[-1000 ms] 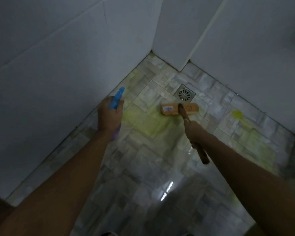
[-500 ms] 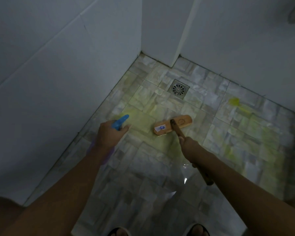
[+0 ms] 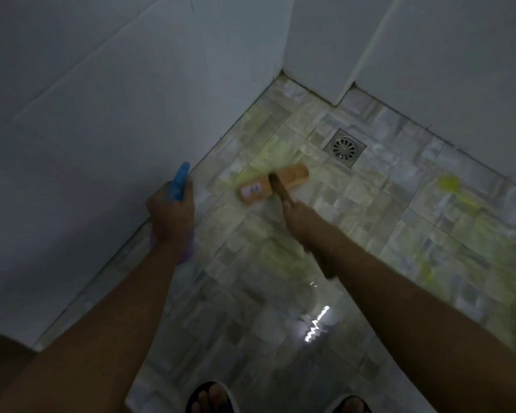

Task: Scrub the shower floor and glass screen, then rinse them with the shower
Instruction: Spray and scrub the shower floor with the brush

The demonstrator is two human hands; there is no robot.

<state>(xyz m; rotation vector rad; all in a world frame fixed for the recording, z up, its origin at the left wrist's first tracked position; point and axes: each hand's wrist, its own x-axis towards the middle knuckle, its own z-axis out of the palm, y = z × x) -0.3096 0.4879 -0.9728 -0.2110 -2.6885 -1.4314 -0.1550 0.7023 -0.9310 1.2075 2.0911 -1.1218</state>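
Note:
My right hand point(image 3: 298, 217) grips the dark wooden handle of a scrub brush point(image 3: 273, 183), whose orange wooden head lies flat on the wet stone-tiled shower floor point(image 3: 370, 222), near the left wall. Yellow-green cleaner is smeared over the tiles around the brush head and to the right. My left hand point(image 3: 170, 214) holds a spray bottle point(image 3: 178, 181) with a blue nozzle pointing up and away, above the floor's left edge. The bottle's purple body shows below my wrist. No glass screen is in view.
A round metal drain point(image 3: 344, 148) in a square frame lies just beyond the brush. White tiled walls point(image 3: 102, 129) close the floor at left and back, with a corner pillar point(image 3: 319, 49). My sandalled feet point(image 3: 210, 397) stand at the bottom edge. A yellow blob point(image 3: 448, 182) sits at right.
The brush head has moved forward and left along the floor, closer to the left wall, after having been pulled back from the drain. My left hand with the bottle stays beside it.

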